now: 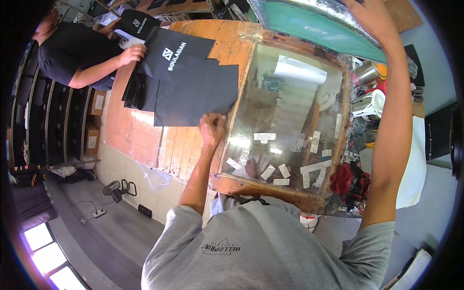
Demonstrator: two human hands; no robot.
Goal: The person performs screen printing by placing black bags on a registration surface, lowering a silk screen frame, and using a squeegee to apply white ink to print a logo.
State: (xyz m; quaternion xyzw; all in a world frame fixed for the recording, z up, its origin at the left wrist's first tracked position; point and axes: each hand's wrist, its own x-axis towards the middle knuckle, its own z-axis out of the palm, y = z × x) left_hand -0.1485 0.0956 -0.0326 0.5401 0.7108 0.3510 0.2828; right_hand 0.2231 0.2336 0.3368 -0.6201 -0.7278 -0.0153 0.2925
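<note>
My left hand (212, 128) is closed on the near right corner of a plain black sheet (193, 99), which lies on the wooden table beside the glass panel. Up at the top right, my right hand (369, 19) is at the edge of a green-meshed printing screen (319, 31), which is tilted up beyond the glass. The picture's rim cuts off some of its fingers. Left of the plain sheet lies another black sheet (181, 50) with a white print, overlapping a stack of dark sheets (137, 89).
A co-worker (79, 50) at the left reaches to the printed sheets. Tape pieces and a white paper (299, 70) show at the glass panel (285, 121). Paint cans (369, 72), a red cloth (349, 179) and scissors (417, 93) lie along the right. Shelves (53, 121) stand far left.
</note>
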